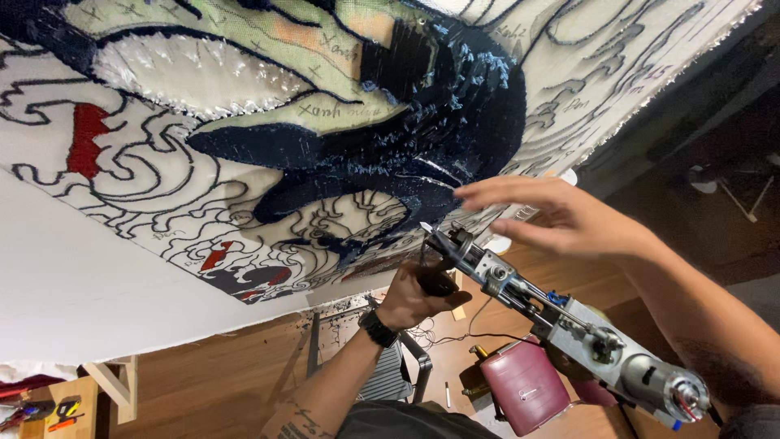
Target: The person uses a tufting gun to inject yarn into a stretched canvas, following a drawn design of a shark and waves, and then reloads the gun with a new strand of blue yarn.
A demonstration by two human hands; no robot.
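left hand (414, 294) grips tufting gun (561, 325) handle | right hand (561, 218) open, seemingly brushing tufted cloth (341, 122)

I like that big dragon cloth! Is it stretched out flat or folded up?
Spread flat. The cloth stretches taut, no folds; the left hand holds a tufting gun.

The stretched tufting cloth (268, 138) fills the upper frame, blocking passage there. At centre right the tufting gun (561, 325) slants across the lower gap. Open room remains at lower left, above the wooden floor (211, 374).
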